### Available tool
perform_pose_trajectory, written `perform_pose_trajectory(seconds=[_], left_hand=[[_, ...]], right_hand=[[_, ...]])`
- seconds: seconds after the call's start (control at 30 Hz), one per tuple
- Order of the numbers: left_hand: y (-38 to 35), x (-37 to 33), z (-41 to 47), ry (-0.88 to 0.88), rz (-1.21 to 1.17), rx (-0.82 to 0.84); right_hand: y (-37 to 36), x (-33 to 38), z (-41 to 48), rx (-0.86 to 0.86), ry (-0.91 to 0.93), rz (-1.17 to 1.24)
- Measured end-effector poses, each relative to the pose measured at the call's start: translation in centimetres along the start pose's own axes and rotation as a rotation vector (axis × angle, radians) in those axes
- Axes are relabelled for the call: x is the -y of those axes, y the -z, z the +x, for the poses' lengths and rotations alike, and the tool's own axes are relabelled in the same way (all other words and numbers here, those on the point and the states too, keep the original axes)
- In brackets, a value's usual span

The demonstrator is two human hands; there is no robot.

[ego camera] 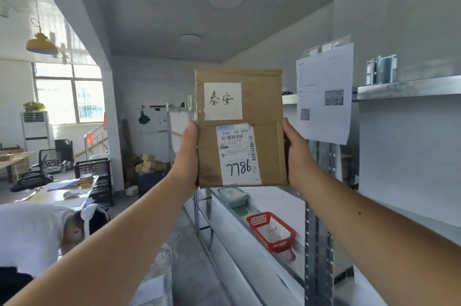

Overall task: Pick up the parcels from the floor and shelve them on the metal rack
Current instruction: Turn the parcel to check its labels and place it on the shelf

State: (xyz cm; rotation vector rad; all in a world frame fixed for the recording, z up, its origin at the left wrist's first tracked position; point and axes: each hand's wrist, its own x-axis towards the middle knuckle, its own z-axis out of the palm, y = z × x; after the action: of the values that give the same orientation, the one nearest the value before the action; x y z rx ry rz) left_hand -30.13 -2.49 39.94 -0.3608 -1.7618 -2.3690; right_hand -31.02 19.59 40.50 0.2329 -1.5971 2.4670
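Both arms reach forward and hold a flat brown parcel (268, 108) upright at about head height, its front facing the camera. The left hand (188, 156) grips the parcel's lower left edge and the right hand (296, 156) grips the lower right edge. Each thumb lies along the front face; the fingers are hidden behind the cardboard, probably curled against the back. A white note (222, 101) with handwritten characters sits on the upper front, and below it a shipping label (239, 156) is marked "7786" in black.

The parcel is in the air, just left of the rack (318, 230), touching no shelf. A printed sheet (324, 93) hangs from the rack's upper shelf, beside the parcel. On a lower shelf sits a red basket (272, 230), with a pale teal basket (233, 197) farther along.
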Motion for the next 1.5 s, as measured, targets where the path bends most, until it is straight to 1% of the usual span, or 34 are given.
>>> perform_pose_trajectory(seconds=[0.07, 0.27, 0.43, 0.6, 0.73, 0.9, 1.1, 1.27, 1.5], left_hand=[[-1.8, 1.0, -0.1, 0.012, -0.007, 0.024], [-7.5, 2.8, -1.7, 0.030, -0.017, 0.105], [-12.2, 3.6, -4.9, 0.056, -0.071, 0.144], [-15.7, 4.1, -8.5, 0.064, -0.086, 0.181], [-17.9, 5.3, -9.8, 0.086, -0.122, 0.222], [-20.4, 4.8, -11.8, 0.090, -0.158, 0.297], [-22.7, 5.7, -11.5, 0.156, -0.175, 0.411], [-24.9, 5.4, -12.8, 0.189, -0.193, 0.546], [-30.2, 6.4, -16.1, 0.304, -0.213, 0.770]], right_hand=[[1.9, 1.1, -1.3, -0.050, 0.014, -0.004], [7.6, 4.5, -5.2, -0.129, 0.042, -0.040], [11.6, 7.1, -8.8, -0.181, 0.086, -0.037], [14.5, 9.3, -13.0, -0.162, 0.099, -0.039], [16.5, 10.3, -15.8, -0.205, 0.107, -0.039], [18.4, 11.6, -18.6, -0.269, 0.125, -0.048], [19.8, 12.7, -21.3, -0.372, 0.190, -0.070], [20.5, 13.5, -24.1, -0.473, 0.265, -0.116], [23.0, 15.1, -30.8, -0.613, 0.342, -0.140]])
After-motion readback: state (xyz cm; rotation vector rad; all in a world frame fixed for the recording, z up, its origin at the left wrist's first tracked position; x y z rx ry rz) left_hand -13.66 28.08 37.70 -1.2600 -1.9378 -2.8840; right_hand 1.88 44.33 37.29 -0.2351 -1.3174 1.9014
